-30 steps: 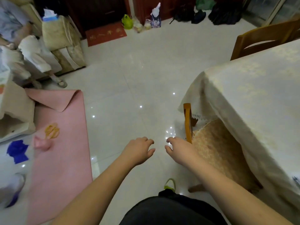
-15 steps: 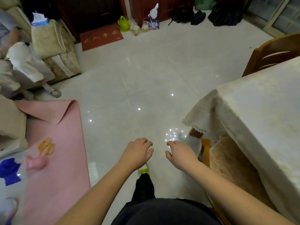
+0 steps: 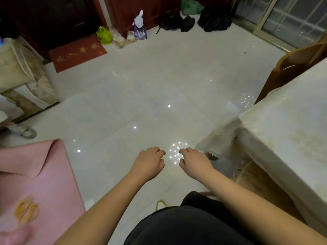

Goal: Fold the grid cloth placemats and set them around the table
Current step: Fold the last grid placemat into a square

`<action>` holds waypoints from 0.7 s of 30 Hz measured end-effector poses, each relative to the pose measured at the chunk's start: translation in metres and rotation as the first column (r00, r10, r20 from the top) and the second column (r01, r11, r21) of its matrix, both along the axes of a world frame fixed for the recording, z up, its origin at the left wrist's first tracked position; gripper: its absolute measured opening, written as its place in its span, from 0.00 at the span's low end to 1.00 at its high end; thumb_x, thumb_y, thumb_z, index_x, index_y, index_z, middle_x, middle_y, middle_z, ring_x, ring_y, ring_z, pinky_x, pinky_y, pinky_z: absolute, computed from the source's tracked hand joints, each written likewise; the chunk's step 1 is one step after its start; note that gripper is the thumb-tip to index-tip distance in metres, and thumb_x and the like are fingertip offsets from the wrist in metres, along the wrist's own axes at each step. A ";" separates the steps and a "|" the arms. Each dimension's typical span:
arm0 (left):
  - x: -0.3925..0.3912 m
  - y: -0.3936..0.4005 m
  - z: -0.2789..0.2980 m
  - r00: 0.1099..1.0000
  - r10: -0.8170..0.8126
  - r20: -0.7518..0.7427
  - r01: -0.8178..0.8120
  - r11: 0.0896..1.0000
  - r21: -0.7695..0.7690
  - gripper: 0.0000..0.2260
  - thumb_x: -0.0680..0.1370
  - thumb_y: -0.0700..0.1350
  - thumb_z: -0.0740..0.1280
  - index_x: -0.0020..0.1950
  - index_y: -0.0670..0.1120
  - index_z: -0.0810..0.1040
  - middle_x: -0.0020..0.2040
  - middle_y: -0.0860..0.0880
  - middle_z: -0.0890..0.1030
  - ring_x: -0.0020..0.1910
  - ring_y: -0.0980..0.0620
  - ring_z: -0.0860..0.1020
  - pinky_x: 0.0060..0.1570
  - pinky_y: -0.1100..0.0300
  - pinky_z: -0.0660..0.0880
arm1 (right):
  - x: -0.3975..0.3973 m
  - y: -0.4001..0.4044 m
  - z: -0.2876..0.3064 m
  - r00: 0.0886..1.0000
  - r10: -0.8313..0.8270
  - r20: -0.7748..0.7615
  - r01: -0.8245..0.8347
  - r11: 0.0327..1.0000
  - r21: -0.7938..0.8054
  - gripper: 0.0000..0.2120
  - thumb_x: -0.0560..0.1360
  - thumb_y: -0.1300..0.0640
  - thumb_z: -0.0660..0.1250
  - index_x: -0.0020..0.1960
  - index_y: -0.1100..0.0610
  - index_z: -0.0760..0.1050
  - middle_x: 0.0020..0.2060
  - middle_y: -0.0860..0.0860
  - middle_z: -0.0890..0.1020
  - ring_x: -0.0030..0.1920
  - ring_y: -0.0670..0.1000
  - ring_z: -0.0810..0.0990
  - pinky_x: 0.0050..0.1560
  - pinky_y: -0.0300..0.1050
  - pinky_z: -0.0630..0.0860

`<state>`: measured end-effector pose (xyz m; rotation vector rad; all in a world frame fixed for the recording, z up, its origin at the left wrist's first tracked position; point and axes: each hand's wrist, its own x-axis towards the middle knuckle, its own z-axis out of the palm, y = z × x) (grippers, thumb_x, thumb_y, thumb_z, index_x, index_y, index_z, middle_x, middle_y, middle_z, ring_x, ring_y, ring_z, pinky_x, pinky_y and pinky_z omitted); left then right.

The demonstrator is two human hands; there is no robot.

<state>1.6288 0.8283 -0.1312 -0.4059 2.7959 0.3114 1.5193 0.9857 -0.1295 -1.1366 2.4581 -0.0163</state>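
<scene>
Hovering above the floor (image 3: 141,85), left hand (image 3: 147,164) and right hand (image 3: 195,164) loosely curled, holding nothing

cream-clothed table (image 3: 290,121) at right, top bare; corner drapes down.

Pale glossy tiled floor (image 3: 141,89), ceiling lights mirrored in it as bright specks. Lying on it: pink mat (image 3: 35,183) at lower left with one corner folded over; red doormat (image 3: 77,53) by the dark doors; green bag (image 3: 104,35) and black bags (image 3: 214,22) along the far wall. Tabletop (image 3: 292,124) at right, draped in a cream cloth (image 3: 223,137) hanging over the corner; surface blurred, seemingly bare.
</scene>
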 end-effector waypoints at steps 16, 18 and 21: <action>-0.235 -0.066 0.005 0.957 -0.262 0.125 0.269 0.962 -0.042 0.20 0.81 0.56 0.54 0.71 0.51 0.68 0.66 0.50 0.73 0.63 0.48 0.72 0.58 0.53 0.68 | -0.190 -0.038 -0.022 0.972 -0.230 -0.035 0.230 0.973 -0.011 0.17 0.80 0.51 0.53 0.65 0.55 0.70 0.58 0.54 0.77 0.55 0.57 0.76 0.51 0.49 0.71; -0.265 -0.071 0.008 0.947 -0.291 0.134 0.299 0.953 -0.044 0.20 0.81 0.56 0.55 0.71 0.51 0.68 0.66 0.49 0.73 0.63 0.48 0.72 0.58 0.52 0.68 | -0.215 -0.041 -0.024 0.969 -0.240 -0.057 0.238 0.970 -0.039 0.18 0.80 0.50 0.52 0.64 0.55 0.71 0.57 0.54 0.78 0.54 0.57 0.77 0.50 0.49 0.71; -0.303 -0.075 0.010 0.944 -0.309 0.115 0.315 0.948 -0.040 0.19 0.81 0.55 0.55 0.71 0.51 0.68 0.66 0.50 0.74 0.63 0.48 0.72 0.59 0.53 0.68 | -0.247 -0.046 -0.019 0.958 -0.284 -0.035 0.282 0.958 -0.046 0.18 0.81 0.49 0.52 0.65 0.55 0.71 0.57 0.54 0.77 0.54 0.57 0.77 0.50 0.48 0.71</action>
